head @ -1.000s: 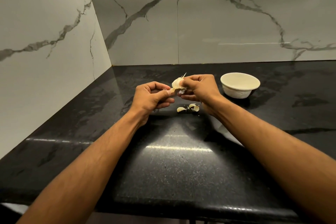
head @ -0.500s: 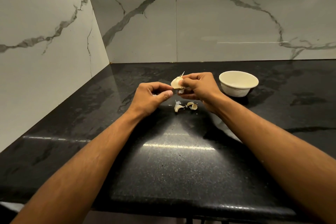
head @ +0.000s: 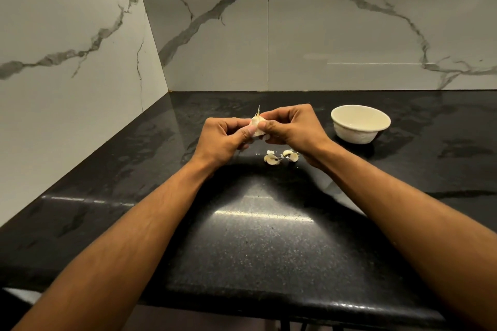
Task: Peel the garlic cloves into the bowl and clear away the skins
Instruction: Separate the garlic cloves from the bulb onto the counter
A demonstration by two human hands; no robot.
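Marble-look wall panels (head: 349,21), pale with grey veins, meet in a corner at the back left and rise straight from a black, glossy speckled surface (head: 258,244). Overhead light makes a bright patch on the near part of that surface, and thin streaks of glare run along its rounded front edge. The stone shows darker cloudy patches toward the back and the right.

Both forearms reach in from the bottom of the view and meet above the middle of the surface. Between the hands sits a garlic piece (head: 257,124), whitish, with a thin papery tip sticking up. The left hand (head: 223,140) has its fingers curled, the thumb pressed against the garlic from the left. The right hand (head: 293,129) is curled round it from the right, thumb and forefinger pinching its upper part. How many cloves the piece holds cannot be told.

Just beneath the hands, a few pale skin scraps (head: 281,156) lie on the surface in a small loose cluster, close to the right wrist.

To the right of the right hand, near but apart from it, stands a cream bowl (head: 360,119), upright. Nothing can be made out inside it from this angle.
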